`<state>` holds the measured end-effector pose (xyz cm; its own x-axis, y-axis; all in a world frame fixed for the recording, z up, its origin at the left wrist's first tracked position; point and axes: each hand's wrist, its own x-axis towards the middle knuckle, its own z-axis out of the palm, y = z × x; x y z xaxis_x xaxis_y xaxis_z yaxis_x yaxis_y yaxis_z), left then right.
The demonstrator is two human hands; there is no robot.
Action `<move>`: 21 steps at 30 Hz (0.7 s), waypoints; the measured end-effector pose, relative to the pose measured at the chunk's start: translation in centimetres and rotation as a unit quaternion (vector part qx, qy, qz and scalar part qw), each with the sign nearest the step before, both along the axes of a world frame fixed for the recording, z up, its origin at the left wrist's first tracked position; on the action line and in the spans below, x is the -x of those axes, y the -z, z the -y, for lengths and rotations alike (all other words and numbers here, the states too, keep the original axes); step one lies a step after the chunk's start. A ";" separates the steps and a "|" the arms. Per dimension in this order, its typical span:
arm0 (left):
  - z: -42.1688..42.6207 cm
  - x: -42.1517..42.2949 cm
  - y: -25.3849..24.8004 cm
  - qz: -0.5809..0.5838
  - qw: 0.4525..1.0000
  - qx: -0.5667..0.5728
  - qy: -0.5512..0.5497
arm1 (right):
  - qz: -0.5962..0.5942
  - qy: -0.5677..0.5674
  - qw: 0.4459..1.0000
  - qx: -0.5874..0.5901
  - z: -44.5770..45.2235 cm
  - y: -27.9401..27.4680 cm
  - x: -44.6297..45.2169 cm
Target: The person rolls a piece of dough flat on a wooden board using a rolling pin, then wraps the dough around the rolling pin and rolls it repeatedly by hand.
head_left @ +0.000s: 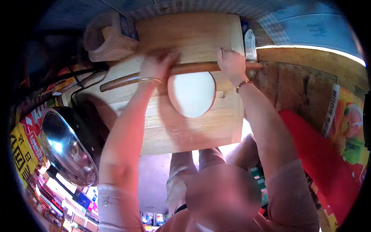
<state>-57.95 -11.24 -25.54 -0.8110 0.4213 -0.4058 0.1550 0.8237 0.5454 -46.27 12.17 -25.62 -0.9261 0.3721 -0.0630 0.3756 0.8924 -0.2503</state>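
Observation:
A long wooden rolling pin (193, 68) lies across a pale wooden board (185, 135), tilted slightly down to the left. Just below it, its top edge meeting the pin, is a flat white round of dough (192, 94). My left hand (156, 65), with a thin bangle at the wrist, is on the pin left of the dough; it is somewhat blurred, its fingers curled. My right hand (231, 62), with a beaded bracelet, is closed at the pin to the right of the dough.
A clear plastic container (110, 36) stands at the board's upper left. A shiny metal bowl (69, 149) is at the left. A white packet (250, 44) lies past the right edge, near a wooden wall (305, 85). Something red (317, 162) is at the right.

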 end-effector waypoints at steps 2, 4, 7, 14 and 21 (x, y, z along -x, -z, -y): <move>-4.0 -3.3 -0.1 0.016 0.991 -0.037 0.124 | 0.200 -0.023 0.979 -0.025 1.0 -1.3 -0.7; -4.8 -4.6 -0.4 -0.002 0.988 -0.019 0.152 | 0.202 -0.036 0.979 -0.008 1.7 -2.6 -2.5; -1.2 -8.3 0.7 0.058 0.995 -0.063 0.051 | 0.213 -0.043 0.976 0.025 3.2 -2.7 -6.7; 12.7 -20.9 -0.8 -0.243 0.968 0.052 -0.035 | -0.066 -0.100 0.989 -0.091 6.1 -2.2 -17.6; 12.2 -15.5 1.8 -0.205 0.971 0.052 -0.110 | -0.042 -0.079 0.996 -0.008 4.7 -0.1 -13.4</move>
